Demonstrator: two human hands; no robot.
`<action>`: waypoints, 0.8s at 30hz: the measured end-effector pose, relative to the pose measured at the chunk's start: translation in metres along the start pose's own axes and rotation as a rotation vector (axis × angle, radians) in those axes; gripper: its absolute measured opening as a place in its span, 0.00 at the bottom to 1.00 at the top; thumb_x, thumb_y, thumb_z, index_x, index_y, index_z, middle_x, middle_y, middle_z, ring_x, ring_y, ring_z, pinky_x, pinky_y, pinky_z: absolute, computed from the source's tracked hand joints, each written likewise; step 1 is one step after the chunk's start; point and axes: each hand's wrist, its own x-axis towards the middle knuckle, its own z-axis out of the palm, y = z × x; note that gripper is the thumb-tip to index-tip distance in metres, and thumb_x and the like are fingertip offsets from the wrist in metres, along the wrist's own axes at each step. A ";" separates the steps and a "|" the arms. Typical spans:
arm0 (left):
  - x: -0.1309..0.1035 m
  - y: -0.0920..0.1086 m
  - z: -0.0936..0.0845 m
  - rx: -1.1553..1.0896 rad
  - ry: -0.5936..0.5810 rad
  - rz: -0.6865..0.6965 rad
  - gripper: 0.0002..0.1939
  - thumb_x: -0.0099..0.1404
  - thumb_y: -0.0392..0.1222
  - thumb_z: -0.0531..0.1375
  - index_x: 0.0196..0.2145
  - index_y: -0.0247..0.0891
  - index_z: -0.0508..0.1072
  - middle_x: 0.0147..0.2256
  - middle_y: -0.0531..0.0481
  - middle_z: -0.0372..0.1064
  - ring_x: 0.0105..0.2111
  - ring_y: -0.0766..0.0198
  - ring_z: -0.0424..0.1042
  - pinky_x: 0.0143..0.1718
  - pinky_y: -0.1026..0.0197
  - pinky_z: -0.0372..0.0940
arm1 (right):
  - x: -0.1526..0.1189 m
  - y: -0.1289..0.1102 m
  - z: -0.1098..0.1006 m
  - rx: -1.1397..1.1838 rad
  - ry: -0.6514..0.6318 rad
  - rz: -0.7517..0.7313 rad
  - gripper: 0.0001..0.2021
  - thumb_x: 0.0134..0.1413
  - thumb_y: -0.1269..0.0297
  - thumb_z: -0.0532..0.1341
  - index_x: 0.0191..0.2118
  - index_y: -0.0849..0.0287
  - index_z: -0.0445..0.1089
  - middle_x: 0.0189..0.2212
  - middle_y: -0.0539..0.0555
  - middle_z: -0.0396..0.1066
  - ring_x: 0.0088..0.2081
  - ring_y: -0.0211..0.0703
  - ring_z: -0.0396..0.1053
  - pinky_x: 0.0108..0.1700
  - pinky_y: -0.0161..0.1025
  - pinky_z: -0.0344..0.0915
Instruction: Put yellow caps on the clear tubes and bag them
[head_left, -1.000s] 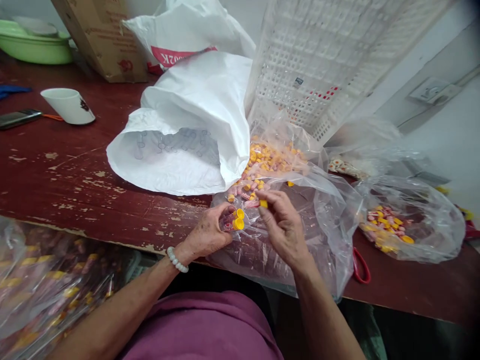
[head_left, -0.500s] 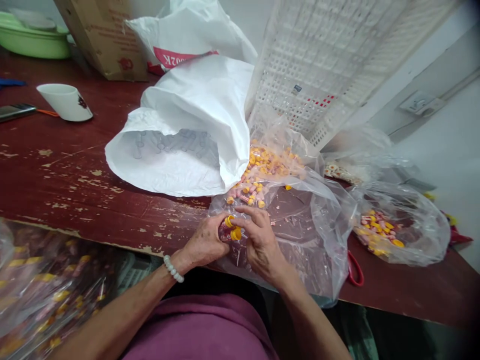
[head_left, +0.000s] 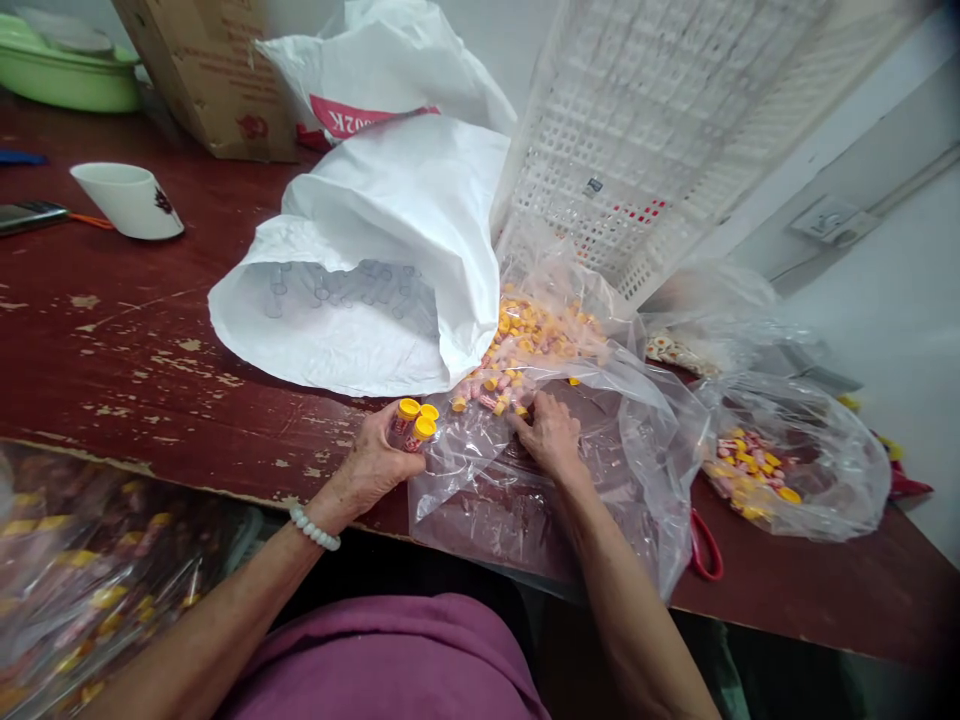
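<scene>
Poking caps-first from the left grip (head_left: 375, 462), three yellow-capped tubes (head_left: 421, 430).

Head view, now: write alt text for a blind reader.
Left hand holds three yellow-capped tubes; right hand reaches to a pile of yellow-capped pieces on clear plastic, beside an open white bag of clear tubes.

Glossy clear plastic bag (head_left: 487, 520); scuffed red tabletop (head_left: 135, 400).

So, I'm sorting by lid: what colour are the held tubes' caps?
Yellow caps, clearest in the head view.
</scene>
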 end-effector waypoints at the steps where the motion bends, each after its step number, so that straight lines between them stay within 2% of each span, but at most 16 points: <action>1: 0.000 0.000 0.002 0.010 -0.011 0.012 0.15 0.42 0.27 0.58 0.31 0.34 0.66 0.27 0.54 0.66 0.25 0.68 0.64 0.25 0.67 0.58 | 0.001 -0.002 -0.002 -0.020 -0.006 -0.006 0.14 0.56 0.55 0.54 0.43 0.57 0.67 0.41 0.59 0.70 0.44 0.53 0.65 0.42 0.48 0.60; 4: -0.001 0.000 0.005 0.073 -0.039 0.071 0.13 0.42 0.27 0.57 0.30 0.34 0.65 0.26 0.56 0.64 0.25 0.70 0.63 0.25 0.68 0.58 | -0.001 0.005 -0.015 -0.032 -0.005 0.077 0.12 0.57 0.63 0.53 0.42 0.60 0.69 0.41 0.63 0.69 0.42 0.52 0.67 0.42 0.48 0.61; 7: -0.002 0.003 0.008 0.172 -0.086 0.145 0.14 0.42 0.27 0.56 0.31 0.34 0.66 0.26 0.56 0.64 0.25 0.70 0.61 0.26 0.69 0.57 | -0.017 0.011 -0.034 0.169 0.165 0.124 0.11 0.56 0.66 0.54 0.41 0.63 0.70 0.41 0.64 0.68 0.41 0.49 0.68 0.43 0.46 0.63; 9: -0.004 0.007 0.011 0.255 -0.116 0.189 0.14 0.43 0.27 0.55 0.31 0.34 0.66 0.26 0.56 0.64 0.25 0.70 0.61 0.26 0.69 0.56 | -0.036 0.000 -0.047 0.500 0.200 0.009 0.12 0.57 0.64 0.54 0.45 0.60 0.68 0.41 0.59 0.69 0.40 0.45 0.69 0.43 0.43 0.65; 11: -0.005 0.011 0.015 0.336 -0.144 0.228 0.14 0.44 0.27 0.55 0.31 0.34 0.67 0.26 0.56 0.65 0.25 0.70 0.62 0.27 0.68 0.56 | -0.057 -0.024 -0.056 0.802 0.131 -0.144 0.15 0.57 0.62 0.56 0.50 0.57 0.64 0.42 0.55 0.70 0.38 0.41 0.70 0.41 0.41 0.66; 12: -0.005 0.012 0.018 0.364 -0.159 0.244 0.14 0.44 0.27 0.55 0.32 0.35 0.67 0.27 0.55 0.65 0.26 0.69 0.62 0.27 0.67 0.56 | -0.066 -0.039 -0.059 0.871 0.115 -0.215 0.15 0.57 0.62 0.57 0.51 0.55 0.63 0.42 0.54 0.70 0.37 0.39 0.70 0.40 0.39 0.67; 15: -0.006 0.013 0.023 0.396 -0.189 0.270 0.14 0.48 0.28 0.56 0.35 0.34 0.68 0.30 0.53 0.68 0.27 0.67 0.64 0.29 0.66 0.57 | -0.083 -0.075 -0.062 0.812 0.142 -0.398 0.12 0.56 0.67 0.58 0.47 0.55 0.66 0.41 0.52 0.71 0.38 0.37 0.69 0.40 0.36 0.67; 17: -0.006 0.011 0.025 0.366 -0.192 0.270 0.14 0.49 0.29 0.56 0.37 0.34 0.69 0.31 0.52 0.69 0.28 0.66 0.65 0.30 0.65 0.58 | -0.086 -0.085 -0.062 0.714 0.167 -0.500 0.12 0.56 0.69 0.58 0.46 0.55 0.67 0.41 0.52 0.72 0.40 0.38 0.69 0.44 0.37 0.66; 20: -0.007 0.008 0.024 0.254 -0.197 0.238 0.14 0.47 0.28 0.57 0.35 0.33 0.68 0.29 0.53 0.68 0.27 0.67 0.63 0.28 0.66 0.58 | -0.083 -0.085 -0.064 0.645 0.215 -0.574 0.16 0.55 0.69 0.59 0.50 0.55 0.64 0.45 0.54 0.70 0.48 0.42 0.67 0.51 0.43 0.63; 24: -0.007 0.005 0.020 0.109 -0.203 0.170 0.16 0.42 0.27 0.58 0.32 0.33 0.68 0.28 0.54 0.66 0.26 0.69 0.62 0.27 0.68 0.57 | -0.083 -0.081 -0.061 0.601 0.345 -0.515 0.12 0.57 0.68 0.55 0.47 0.55 0.66 0.51 0.57 0.64 0.55 0.46 0.60 0.56 0.51 0.57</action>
